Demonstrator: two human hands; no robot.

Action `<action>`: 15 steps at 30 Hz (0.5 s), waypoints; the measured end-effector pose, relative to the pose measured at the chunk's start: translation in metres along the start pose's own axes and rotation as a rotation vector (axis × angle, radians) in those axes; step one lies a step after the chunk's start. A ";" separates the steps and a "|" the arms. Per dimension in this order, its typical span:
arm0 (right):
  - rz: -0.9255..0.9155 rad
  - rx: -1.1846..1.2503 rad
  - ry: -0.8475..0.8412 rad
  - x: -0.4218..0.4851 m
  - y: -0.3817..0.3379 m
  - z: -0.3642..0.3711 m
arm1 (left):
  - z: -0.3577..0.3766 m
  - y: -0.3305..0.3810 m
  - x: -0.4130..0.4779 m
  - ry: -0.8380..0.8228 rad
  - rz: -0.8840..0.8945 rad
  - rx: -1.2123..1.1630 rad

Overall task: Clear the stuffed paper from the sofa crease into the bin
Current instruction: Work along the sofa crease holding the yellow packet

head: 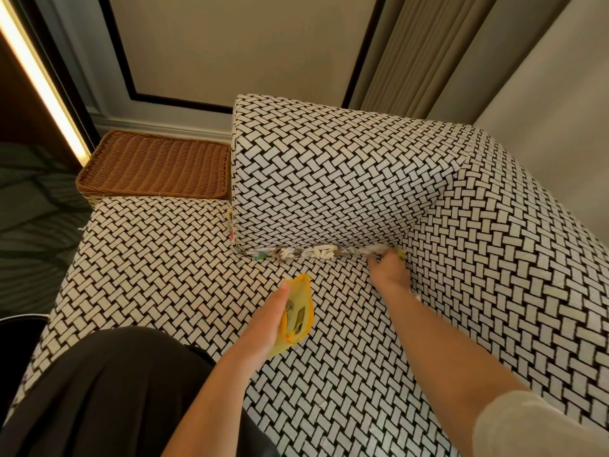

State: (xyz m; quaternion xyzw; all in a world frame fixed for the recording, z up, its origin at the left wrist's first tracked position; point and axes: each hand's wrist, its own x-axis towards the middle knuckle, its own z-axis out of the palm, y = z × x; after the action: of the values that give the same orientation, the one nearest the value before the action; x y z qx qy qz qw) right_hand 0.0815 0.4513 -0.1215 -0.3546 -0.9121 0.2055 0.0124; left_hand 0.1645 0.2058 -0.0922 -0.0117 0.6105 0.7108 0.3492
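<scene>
Head view: stuffed paper (313,253) lines the sofa crease (243,250). Your right hand (390,270) curls its fingers into the crease's right end; I cannot tell if they grip anything. Short of the crease, your left hand (267,321) grips a yellow pouch (304,321).

Fingertips of right hand (390,270) hidden in crease (362,254).

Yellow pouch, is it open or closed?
Open: the pouch, held by the left hand, gapes, with scraps visible inside.
</scene>
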 end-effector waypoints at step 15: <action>0.070 0.077 0.041 0.012 0.000 0.005 | 0.001 0.003 -0.002 0.001 -0.007 -0.011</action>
State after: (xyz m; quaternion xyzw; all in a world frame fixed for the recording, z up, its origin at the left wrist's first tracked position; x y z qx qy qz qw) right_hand 0.0715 0.4576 -0.1277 -0.3899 -0.8901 0.2332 0.0375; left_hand 0.1652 0.2060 -0.0888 -0.0160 0.6068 0.7128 0.3513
